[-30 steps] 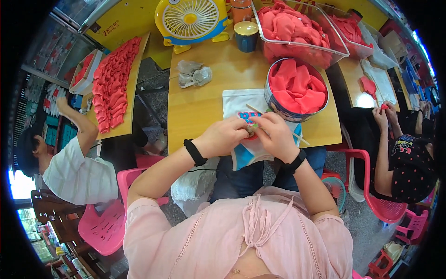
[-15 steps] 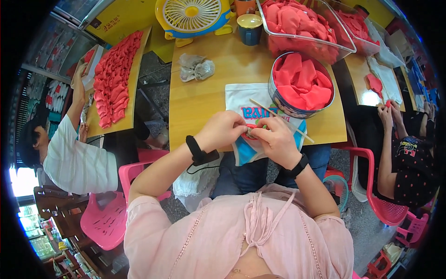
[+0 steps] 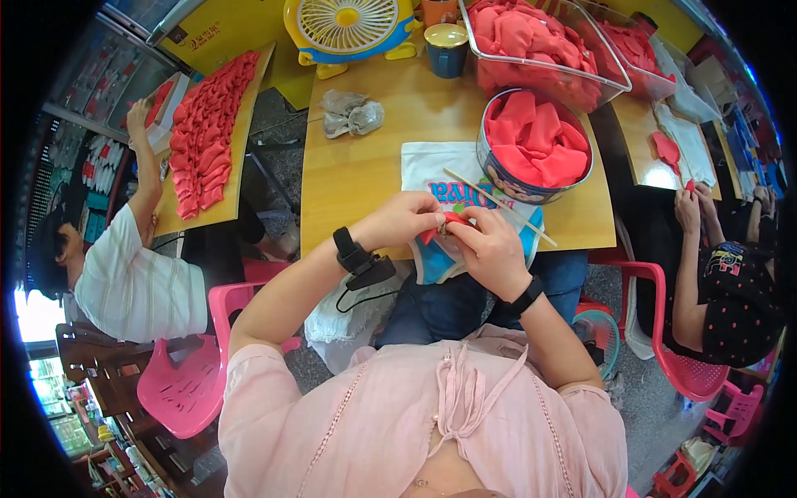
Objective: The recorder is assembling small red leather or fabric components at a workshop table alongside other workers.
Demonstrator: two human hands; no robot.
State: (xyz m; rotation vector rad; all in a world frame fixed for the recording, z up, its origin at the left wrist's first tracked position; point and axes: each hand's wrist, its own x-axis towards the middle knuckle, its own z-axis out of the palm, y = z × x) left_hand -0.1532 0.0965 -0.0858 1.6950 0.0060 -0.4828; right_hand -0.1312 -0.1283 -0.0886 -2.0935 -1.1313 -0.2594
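Over the table's near edge, my left hand (image 3: 400,222) and right hand (image 3: 496,247) meet with fingertips pinched on one small piece of red cloth (image 3: 429,235). A greyish-brown bit shows between the fingertips; what it is I cannot make out. Beneath my hands lies a white and blue garment (image 3: 421,168) with printed lettering, its lower end hanging over the edge. A thin wooden stick (image 3: 523,220) lies slantwise across it, just beyond my right hand. At the far right of the garment stands a round tub (image 3: 531,195) filled with red cloth pieces (image 3: 538,149).
A clear plastic bin (image 3: 610,79) of red cloth, a dark cup (image 3: 447,60), a yellow-blue fan (image 3: 349,29) and a crumpled plastic bag (image 3: 353,114) stand farther back. People work at side tables, left and right. A cable hangs from my left wristband.
More of the red cloth now shows between my fingertips, folded up around them. The person on the left has reached farther forward toward a white box. The view has shifted slightly.
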